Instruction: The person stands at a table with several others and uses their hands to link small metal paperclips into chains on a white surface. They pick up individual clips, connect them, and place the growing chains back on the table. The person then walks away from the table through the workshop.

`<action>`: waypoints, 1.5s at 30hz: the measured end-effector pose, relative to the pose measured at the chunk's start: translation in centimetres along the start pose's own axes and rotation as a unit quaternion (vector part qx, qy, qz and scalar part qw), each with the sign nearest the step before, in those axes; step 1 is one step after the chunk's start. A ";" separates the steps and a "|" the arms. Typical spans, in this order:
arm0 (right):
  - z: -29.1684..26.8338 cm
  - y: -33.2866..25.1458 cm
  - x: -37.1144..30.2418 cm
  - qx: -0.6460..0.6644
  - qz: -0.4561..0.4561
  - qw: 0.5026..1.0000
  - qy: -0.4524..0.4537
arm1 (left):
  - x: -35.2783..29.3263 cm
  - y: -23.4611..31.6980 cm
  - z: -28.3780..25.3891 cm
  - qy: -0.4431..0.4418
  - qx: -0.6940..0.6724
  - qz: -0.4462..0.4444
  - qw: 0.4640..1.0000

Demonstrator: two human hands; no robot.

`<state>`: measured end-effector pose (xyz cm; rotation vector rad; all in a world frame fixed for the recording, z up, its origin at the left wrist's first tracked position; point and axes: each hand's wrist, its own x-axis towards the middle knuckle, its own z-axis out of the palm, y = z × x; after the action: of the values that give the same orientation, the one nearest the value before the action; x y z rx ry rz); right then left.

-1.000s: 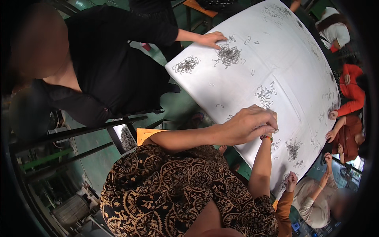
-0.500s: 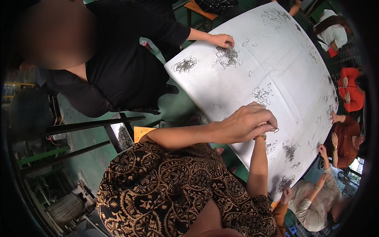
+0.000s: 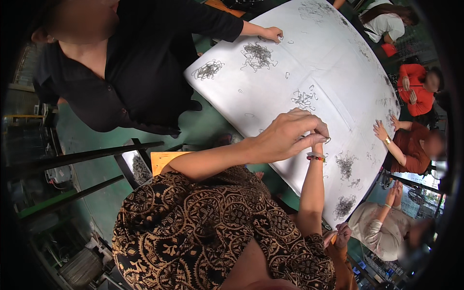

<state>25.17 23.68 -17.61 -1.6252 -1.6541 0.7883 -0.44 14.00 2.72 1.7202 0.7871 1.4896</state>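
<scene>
My left hand point(image 3: 289, 136) hangs over the white tabletop point(image 3: 270, 99), thumb and forefinger pinched together. At their tips sits a small bent wire hook point(image 3: 328, 140), only partly visible. My right hand point(image 3: 317, 146) is close behind and beneath the left, which covers most of it, so its fingers are hidden. A beaded bracelet point(image 3: 316, 157) circles the right wrist. Just beyond my hands lies a loose heap of wire hooks point(image 3: 303, 99). Another heap point(image 3: 345, 165) is to the right of my right wrist.
At the left, a person in black reaches a hand point(image 3: 273, 34) past a larger wire heap point(image 3: 257, 56). Several people line the table's right side, one in brown with hands point(image 3: 383, 131) over its edge. A bin of wire pieces point(image 3: 140, 166) stands left of my wooden seat point(image 3: 162, 160).
The whole view has shifted slightly. The neighbour's hand at the left has moved off its heap toward the far side. My two hands stay together in much the same pose.
</scene>
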 end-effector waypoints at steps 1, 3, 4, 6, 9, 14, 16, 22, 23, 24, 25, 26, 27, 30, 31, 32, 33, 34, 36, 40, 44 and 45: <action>-0.6 -1.9 -0.1 0.168 0.036 0.985 -0.017 | 0.0 -0.1 0.0 0.008 0.007 0.026 1.000; -1.8 -5.9 -0.1 0.196 0.091 0.976 0.010 | 0.1 -0.5 -0.1 0.016 0.013 0.013 1.000; -2.5 -7.9 -0.2 0.222 0.090 0.971 0.023 | 0.2 -0.7 -0.1 0.019 0.009 0.007 1.000; -4.0 -11.6 -0.5 0.268 0.025 0.963 0.023 | 0.4 -1.2 -0.2 -0.006 -0.003 -0.007 1.000; -5.7 -16.4 -1.2 0.322 0.011 0.946 0.022 | 0.6 -1.5 0.2 -0.024 -0.025 -0.052 0.998; -7.2 -21.8 -4.1 0.315 0.012 0.948 0.052 | 1.0 -2.4 0.2 -0.020 -0.042 -0.103 0.994; -7.0 -23.0 -5.3 0.342 0.012 0.938 0.063 | 1.4 -3.3 0.1 -0.021 -0.077 -0.143 0.986; -5.1 -23.8 -6.6 0.279 -0.095 0.953 0.071 | 1.9 -4.5 -0.1 -0.014 -0.081 -0.123 0.989; -4.7 -23.7 -6.5 0.289 -0.081 0.950 0.090 | 2.0 -4.6 -0.1 -0.026 -0.081 -0.105 0.991; -4.5 -23.7 -6.5 0.304 -0.072 0.944 0.111 | 2.0 -4.6 -0.1 -0.018 -0.064 -0.085 0.994; -4.4 -23.7 -6.5 0.315 -0.050 0.939 0.126 | 2.0 -4.5 -0.1 -0.021 -0.046 -0.067 0.996; -4.3 -23.7 -6.7 0.304 -0.066 0.940 0.137 | 1.9 -4.4 -0.2 -0.019 -0.022 -0.052 0.998; -4.3 -23.7 -7.0 0.291 -0.069 0.944 0.142 | 1.9 -4.2 -0.2 -0.015 -0.009 -0.051 0.999; -4.0 -23.7 -8.0 0.293 -0.103 0.940 0.143 | 1.6 -3.8 -0.2 0.004 -0.127 -0.137 0.982; -3.9 -23.6 -8.2 0.301 -0.123 0.935 0.140 | 1.5 -3.7 -0.2 0.002 -0.156 -0.137 0.978; -3.7 -23.6 -8.4 0.311 -0.163 0.927 0.135 | 1.5 -3.6 -0.2 -0.004 -0.136 -0.124 0.983; -3.6 -23.5 -8.4 0.301 -0.133 0.935 0.135 | 1.4 -3.4 -0.2 -0.015 -0.118 -0.108 0.987; -3.6 -23.5 -8.4 0.321 -0.118 0.929 0.140 | 1.3 -3.3 -0.2 -0.027 -0.100 -0.092 0.990; -3.6 -23.5 -8.3 0.360 -0.107 0.916 0.138 | 1.2 -2.9 -0.4 -0.048 -0.088 -0.106 0.989; -3.7 -23.8 -8.6 0.374 -0.106 0.910 0.143 | 0.9 -2.0 -1.1 -0.078 -0.064 -0.107 0.989; -3.7 -24.4 -9.5 0.423 -0.135 0.883 0.151 | 0.2 -1.2 -1.2 -0.039 -0.081 -0.077 0.993; -3.8 -24.6 -9.6 0.433 -0.126 0.879 0.155 | -0.2 -1.3 -1.2 -0.016 -0.092 -0.071 0.993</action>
<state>13.72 13.06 4.01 -0.8192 -1.0071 0.8942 -1.65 14.68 1.59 1.5158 0.7156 1.3896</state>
